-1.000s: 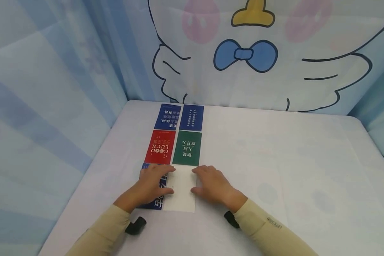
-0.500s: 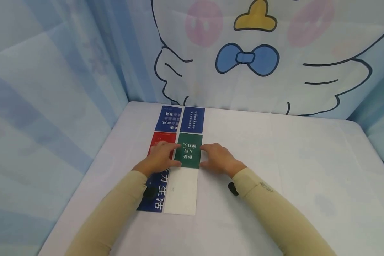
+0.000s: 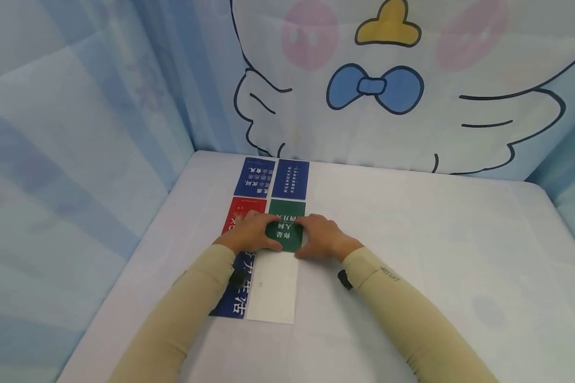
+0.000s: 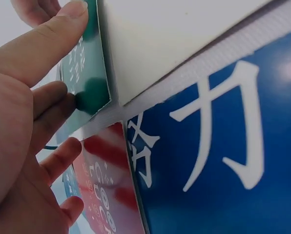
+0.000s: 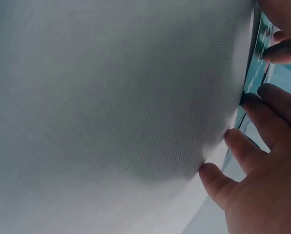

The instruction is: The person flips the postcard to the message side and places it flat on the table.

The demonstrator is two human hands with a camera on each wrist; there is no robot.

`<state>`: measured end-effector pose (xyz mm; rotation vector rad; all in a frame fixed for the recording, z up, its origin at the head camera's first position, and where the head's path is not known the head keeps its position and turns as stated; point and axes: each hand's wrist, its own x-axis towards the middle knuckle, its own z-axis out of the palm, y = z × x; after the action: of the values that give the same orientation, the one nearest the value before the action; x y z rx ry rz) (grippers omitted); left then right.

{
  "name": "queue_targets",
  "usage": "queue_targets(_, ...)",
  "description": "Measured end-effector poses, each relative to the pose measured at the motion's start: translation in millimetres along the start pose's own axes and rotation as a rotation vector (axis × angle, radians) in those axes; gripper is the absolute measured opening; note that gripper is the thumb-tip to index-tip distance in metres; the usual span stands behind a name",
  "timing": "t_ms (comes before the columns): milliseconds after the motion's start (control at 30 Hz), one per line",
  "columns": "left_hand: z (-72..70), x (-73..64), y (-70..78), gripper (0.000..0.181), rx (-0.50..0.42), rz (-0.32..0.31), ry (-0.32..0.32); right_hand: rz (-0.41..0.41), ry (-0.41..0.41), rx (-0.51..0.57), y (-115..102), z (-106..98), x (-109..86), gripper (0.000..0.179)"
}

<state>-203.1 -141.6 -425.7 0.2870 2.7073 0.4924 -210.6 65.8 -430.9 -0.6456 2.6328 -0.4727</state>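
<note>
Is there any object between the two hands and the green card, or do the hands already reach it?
Nothing visible stands between them. The left hand and the right hand are already at the green card, one on each side, with fingers on its edges. The red card and the white card lie beside it, not in the way.

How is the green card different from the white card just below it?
The green card carries white printed characters; the white card looks almost blank. The left hand and right hand both pinch the green card's sides, while the white card lies untouched, nearer the person. Both are rectangular cards in the same column.
</note>
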Motion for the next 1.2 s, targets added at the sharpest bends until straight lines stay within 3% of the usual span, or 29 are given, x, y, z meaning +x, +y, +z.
queue_targets(367, -3.7, -0.5, 0.8, 0.085, -0.006, -0.006, -0.03, -0.041, 0.019, 0.02, 1, -5, -3.8, 0.075)
queue_targets(600, -5.8, -2.2, 0.5, 0.077, -0.019, 0.009, -0.032, -0.065, 0.036, -0.016, -2, -7, -3.5, 0.072)
queue_targets(867, -4.4, -2.8, -3.2, 0.084, -0.098, 0.053, 0.002, -0.003, 0.116, -0.036, -6, -2, 2.1, 0.047)
queue_targets(1000, -3.8, -4.3, -6.4, 0.092, -0.139, 0.059, 0.001, 0.038, 0.131, -0.051, -9, -2, 1.4, 0.045)
queue_targets(1200, -4.4, -6.7, -8.2, 0.086, -0.167, 0.064, 0.03, 0.045, 0.174, -0.026, -10, -5, 1.1, 0.04)
